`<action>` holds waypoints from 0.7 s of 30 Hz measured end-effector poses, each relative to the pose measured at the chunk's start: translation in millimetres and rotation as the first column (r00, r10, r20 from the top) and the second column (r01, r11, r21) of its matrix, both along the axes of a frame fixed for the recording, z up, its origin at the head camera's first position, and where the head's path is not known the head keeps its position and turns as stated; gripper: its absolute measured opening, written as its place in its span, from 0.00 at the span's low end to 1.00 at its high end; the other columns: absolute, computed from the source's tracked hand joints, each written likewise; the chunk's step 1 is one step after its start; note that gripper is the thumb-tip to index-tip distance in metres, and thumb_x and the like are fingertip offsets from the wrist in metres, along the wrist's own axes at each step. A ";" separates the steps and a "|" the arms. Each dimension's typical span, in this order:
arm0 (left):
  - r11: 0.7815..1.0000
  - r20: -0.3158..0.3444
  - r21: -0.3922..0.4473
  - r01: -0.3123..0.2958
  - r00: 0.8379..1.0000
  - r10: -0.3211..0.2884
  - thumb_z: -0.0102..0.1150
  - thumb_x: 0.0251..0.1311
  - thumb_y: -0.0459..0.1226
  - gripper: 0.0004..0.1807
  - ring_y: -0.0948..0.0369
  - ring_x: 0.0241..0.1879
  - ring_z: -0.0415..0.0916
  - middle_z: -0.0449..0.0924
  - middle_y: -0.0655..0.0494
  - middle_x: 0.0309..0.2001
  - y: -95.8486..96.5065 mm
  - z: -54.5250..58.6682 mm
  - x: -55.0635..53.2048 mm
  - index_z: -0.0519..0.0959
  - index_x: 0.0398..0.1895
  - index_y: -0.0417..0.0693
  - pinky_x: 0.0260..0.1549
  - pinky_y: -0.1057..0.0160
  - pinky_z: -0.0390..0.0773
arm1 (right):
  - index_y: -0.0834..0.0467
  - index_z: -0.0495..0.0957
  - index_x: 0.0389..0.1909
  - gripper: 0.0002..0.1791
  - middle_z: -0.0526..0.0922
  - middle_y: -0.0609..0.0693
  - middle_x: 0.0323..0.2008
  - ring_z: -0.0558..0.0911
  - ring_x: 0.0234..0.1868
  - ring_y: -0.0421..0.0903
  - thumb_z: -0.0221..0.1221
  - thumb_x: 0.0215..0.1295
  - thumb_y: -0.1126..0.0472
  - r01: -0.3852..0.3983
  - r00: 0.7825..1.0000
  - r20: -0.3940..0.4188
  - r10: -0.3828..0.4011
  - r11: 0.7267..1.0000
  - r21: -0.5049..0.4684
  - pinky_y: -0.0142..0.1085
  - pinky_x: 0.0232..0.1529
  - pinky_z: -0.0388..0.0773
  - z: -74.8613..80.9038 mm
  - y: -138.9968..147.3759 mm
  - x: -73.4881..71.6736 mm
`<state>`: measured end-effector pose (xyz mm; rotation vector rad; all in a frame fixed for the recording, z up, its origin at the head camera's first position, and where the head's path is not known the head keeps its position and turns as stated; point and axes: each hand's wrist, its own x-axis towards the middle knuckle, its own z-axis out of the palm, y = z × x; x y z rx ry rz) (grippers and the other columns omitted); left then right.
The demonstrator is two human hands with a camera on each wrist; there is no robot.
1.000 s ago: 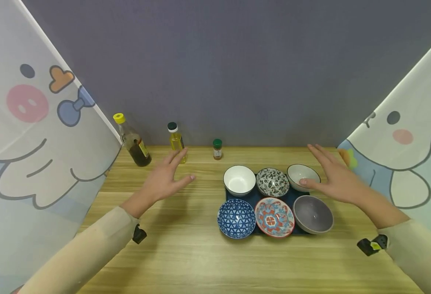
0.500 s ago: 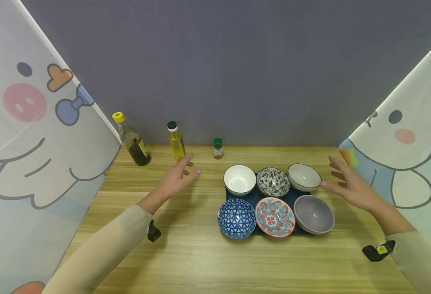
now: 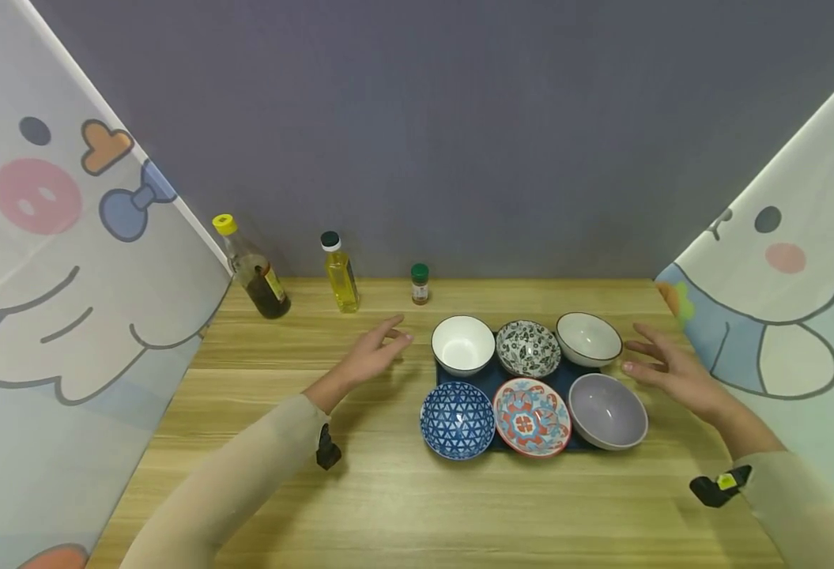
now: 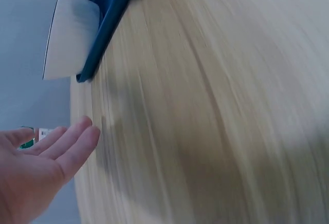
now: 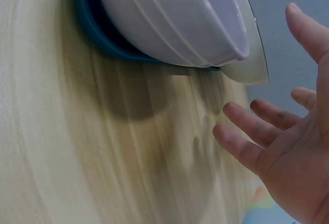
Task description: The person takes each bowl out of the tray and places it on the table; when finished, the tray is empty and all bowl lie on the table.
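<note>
My left hand hovers over the table to the left of the white bowl, holding nothing, its fingers loosely extended. On the other side my right hand is spread beside the grey-white bowl and the purple-grey bowl, also holding nothing. These bowls sit on a dark blue tray, together with a black-and-white floral bowl, a blue triangle-patterned bowl and a red-and-blue patterned bowl. In the right wrist view the purple-grey bowl overhangs the tray's rim.
Along the back of the wooden table stand a yellow-capped bottle of dark liquid, a bottle of yellow oil and a green-capped spice jar. A grey wall rises behind; cartoon-printed curtains flank both sides.
My left hand has moved right, from near the oil bottle toward the white bowl. My right hand has drawn back from over the grey-white bowl to its right side. The bowls stay put.
</note>
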<state>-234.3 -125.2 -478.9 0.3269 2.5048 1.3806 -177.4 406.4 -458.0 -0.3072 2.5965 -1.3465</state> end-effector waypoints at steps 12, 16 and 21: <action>0.956 0.326 0.288 -0.058 0.945 -0.041 0.54 0.74 0.46 0.38 0.39 0.55 0.83 0.72 0.34 0.69 28.0 -1.8 -10.0 0.54 0.82 0.45 0.52 0.45 0.86 | 0.61 0.33 0.83 0.48 0.47 0.78 0.76 0.75 0.56 0.22 0.56 0.78 0.59 0.005 0.987 0.161 0.021 0.987 -0.161 0.27 0.50 0.81 -9.7 -5.5 5.5; 0.952 0.349 0.300 -0.065 0.936 -0.047 0.57 0.73 0.45 0.38 0.40 0.53 0.84 0.73 0.36 0.69 34.2 -4.5 -12.0 0.56 0.81 0.44 0.51 0.45 0.87 | 0.59 0.32 0.83 0.48 0.47 0.77 0.77 0.70 0.57 0.19 0.56 0.77 0.58 0.012 0.984 0.175 0.014 0.989 -0.146 0.25 0.50 0.79 -12.2 -7.1 5.2; 0.961 0.370 0.274 -0.049 0.927 -0.058 0.61 0.70 0.45 0.40 0.44 0.51 0.85 0.75 0.36 0.67 40.2 -6.7 -11.6 0.58 0.80 0.42 0.50 0.48 0.88 | 0.58 0.31 0.83 0.49 0.47 0.78 0.77 0.75 0.55 0.22 0.56 0.77 0.60 0.000 0.984 0.176 0.028 0.988 -0.154 0.25 0.49 0.77 -14.5 -8.2 6.2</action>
